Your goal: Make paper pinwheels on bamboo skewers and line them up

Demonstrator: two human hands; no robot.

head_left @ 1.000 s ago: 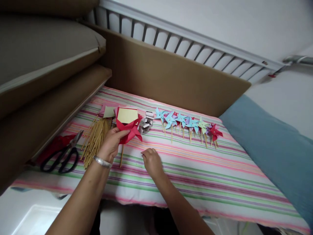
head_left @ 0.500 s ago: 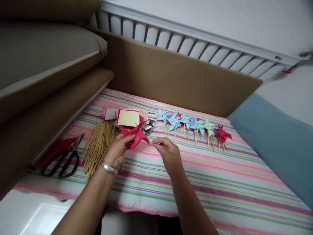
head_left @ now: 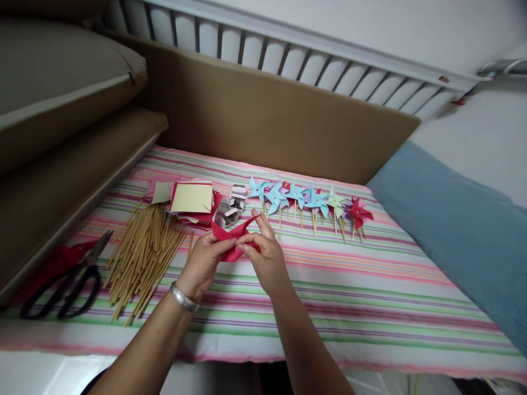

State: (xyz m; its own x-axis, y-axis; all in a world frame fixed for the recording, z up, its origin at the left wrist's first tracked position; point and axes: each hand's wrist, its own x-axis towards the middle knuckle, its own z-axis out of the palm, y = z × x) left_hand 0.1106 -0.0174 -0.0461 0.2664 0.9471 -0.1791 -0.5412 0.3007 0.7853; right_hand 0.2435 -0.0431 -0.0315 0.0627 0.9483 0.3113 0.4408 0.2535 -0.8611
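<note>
A red paper pinwheel (head_left: pixel 242 230) is held above the striped cloth, its pointed blades curling up. My left hand (head_left: pixel 205 257) is closed on its left side, thumb on top, and a silver bracelet circles that wrist. At the pinwheel's middle, the thumb and index finger of my right hand (head_left: pixel 267 262) are pinched together against the paper. Whatever lies between those fingertips is too small to make out. Just behind the hands are small open boxes (head_left: pixel 235 202) and a stack of coloured paper squares (head_left: pixel 191 198).
Thin wooden sticks (head_left: pixel 144 258) lie heaped to the left, near black-handled scissors (head_left: pixel 78 285) and a red item (head_left: pixel 53 266). Several finished pinwheels (head_left: pixel 317 203) on sticks line the right. A brown board (head_left: pixel 280 120) stands at the back, with stacked cushions (head_left: pixel 69 137) at left.
My right hand has moved left and now meets the red pinwheel, where before it was apart with fingertips pinched. The view has shifted a little to the right.
</note>
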